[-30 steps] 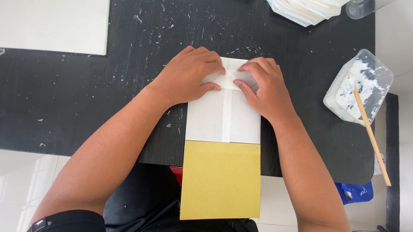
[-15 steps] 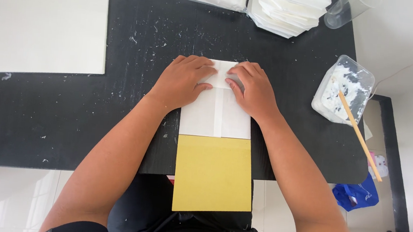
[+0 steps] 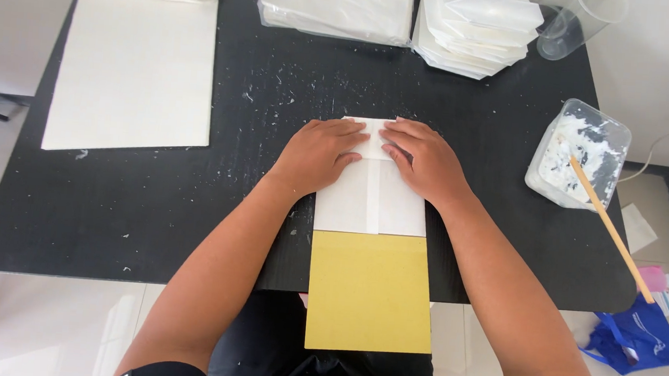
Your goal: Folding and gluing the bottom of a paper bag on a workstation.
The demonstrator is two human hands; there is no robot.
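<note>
Since the earlier frames the view has tipped up, so the stacks of white paper (image 3: 341, 5) at the far edge of the black surface (image 3: 150, 205) now show; the hands have stayed on the sheet. The folded white paper (image 3: 372, 199) lies mid-surface, its long axis running away from the person, its yellow board (image 3: 370, 294) overhanging the near edge. The left hand (image 3: 317, 155) and right hand (image 3: 424, 162) press flat, fingers spread, on its far end, gripping nothing.
</note>
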